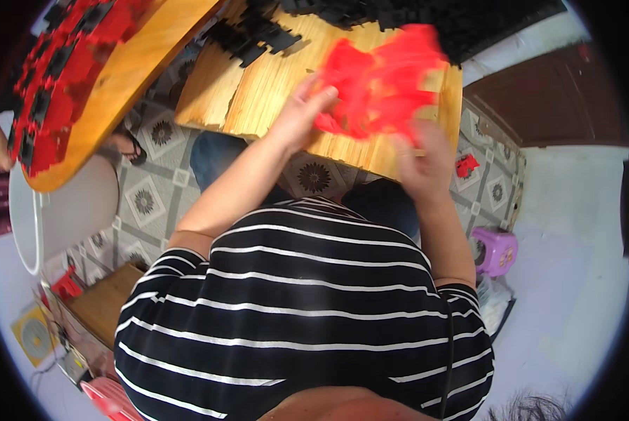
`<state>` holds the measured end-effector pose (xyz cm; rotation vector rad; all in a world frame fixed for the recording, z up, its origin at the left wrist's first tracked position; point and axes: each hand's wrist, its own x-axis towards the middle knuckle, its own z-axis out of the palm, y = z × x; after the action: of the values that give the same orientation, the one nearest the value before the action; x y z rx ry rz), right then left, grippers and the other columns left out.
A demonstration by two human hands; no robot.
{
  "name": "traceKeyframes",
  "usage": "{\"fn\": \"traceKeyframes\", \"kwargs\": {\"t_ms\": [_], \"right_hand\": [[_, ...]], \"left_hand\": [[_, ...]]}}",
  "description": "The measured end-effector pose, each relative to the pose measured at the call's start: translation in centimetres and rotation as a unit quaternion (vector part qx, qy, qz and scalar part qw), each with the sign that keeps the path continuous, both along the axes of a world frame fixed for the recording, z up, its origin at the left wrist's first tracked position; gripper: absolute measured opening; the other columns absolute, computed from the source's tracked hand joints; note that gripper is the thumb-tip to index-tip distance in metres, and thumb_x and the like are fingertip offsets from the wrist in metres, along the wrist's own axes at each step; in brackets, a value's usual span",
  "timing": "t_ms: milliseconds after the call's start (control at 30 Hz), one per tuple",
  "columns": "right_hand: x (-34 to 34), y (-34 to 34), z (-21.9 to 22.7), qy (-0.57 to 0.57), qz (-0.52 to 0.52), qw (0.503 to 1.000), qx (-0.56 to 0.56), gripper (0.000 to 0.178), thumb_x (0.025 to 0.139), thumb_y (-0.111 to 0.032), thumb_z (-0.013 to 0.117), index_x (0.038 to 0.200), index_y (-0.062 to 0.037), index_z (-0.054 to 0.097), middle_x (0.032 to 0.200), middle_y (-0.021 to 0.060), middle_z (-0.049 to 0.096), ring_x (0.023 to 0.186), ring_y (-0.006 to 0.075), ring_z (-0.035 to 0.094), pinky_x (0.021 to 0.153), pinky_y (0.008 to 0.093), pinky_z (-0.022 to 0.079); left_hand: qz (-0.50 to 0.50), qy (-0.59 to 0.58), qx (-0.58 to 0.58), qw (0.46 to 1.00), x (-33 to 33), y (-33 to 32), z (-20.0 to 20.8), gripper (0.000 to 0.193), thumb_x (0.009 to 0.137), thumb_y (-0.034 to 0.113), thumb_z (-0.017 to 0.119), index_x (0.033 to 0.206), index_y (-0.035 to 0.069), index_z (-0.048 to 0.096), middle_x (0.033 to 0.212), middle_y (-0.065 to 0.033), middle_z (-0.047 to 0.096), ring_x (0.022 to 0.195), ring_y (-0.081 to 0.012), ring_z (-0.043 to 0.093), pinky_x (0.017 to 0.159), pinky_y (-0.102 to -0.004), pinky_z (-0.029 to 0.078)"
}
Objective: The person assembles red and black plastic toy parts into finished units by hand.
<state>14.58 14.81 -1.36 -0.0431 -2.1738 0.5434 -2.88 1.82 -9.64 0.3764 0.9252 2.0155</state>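
My left hand is closed on the left edge of a red openwork piece, which looks like plastic. The piece is smeared by motion, so its exact shape and whether it is one part or several joined together do not show. It is held above the near part of a wooden table. At its lower right corner is my right hand, also blurred; its fingers cannot be made out well enough to tell if they grip the piece.
Black notched plastic parts lie at the table's far side. To the left, red and black parts cover a second wooden table, beside a white bin. A red piece and a purple plastic object are on the floor.
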Motion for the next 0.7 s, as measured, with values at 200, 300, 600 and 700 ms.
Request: {"fn": "traceKeyframes", "kwargs": {"t_ms": [200,300,600,700], "right_hand": [[0.1,5.3,3.9,-0.27,-0.194,0.939,0.092,0.023,0.086,-0.022,0.069,0.097,-0.0033,0.063,0.085,0.0185,0.067,0.078,0.0378,0.065,0.066,0.0441,0.052],[-2.7,7.3,-0.9,-0.399,-0.198,0.894,0.055,0.03,0.088,-0.031,0.065,0.102,-0.0046,0.062,0.09,0.0201,0.068,0.083,0.0403,0.065,0.07,0.048,0.052],[-2.3,12.7,3.7,-0.388,-0.07,0.906,-0.153,0.081,0.073,-0.03,0.083,0.143,-0.0177,0.046,0.132,0.0156,0.059,0.113,0.0322,0.062,0.093,0.0404,0.051],[0.7,17.2,2.3,-0.413,-0.058,0.905,0.08,0.083,0.069,-0.022,0.086,0.143,-0.0212,0.047,0.15,0.0182,0.041,0.137,0.0312,0.043,0.107,0.0381,0.041]], "left_hand": [[-0.119,-0.097,-0.118,0.981,-5.8,-4.3,-1.9,0.049,0.093,0.023,0.064,0.137,0.007,0.048,0.102,-0.0067,0.066,0.079,-0.0169,0.068,0.059,-0.0299,0.057],[-0.162,-0.003,-0.152,0.975,-8.1,-2.2,-2.6,0.038,0.092,0.026,0.066,0.123,0.006,0.059,0.093,-0.0035,0.066,0.072,-0.0149,0.066,0.062,-0.0293,0.056],[-0.028,0.315,-0.381,0.869,-5.3,-5.5,0.3,0.048,0.094,0.021,0.062,0.136,0.001,0.053,0.127,-0.0164,0.062,0.116,-0.0229,0.059,0.098,-0.0296,0.046],[-0.003,0.607,-0.254,0.753,-6.5,-8.9,1.9,0.056,0.086,0.006,0.066,0.14,0.011,0.05,0.143,-0.0146,0.049,0.123,-0.0243,0.054,0.099,-0.035,0.046]]}}
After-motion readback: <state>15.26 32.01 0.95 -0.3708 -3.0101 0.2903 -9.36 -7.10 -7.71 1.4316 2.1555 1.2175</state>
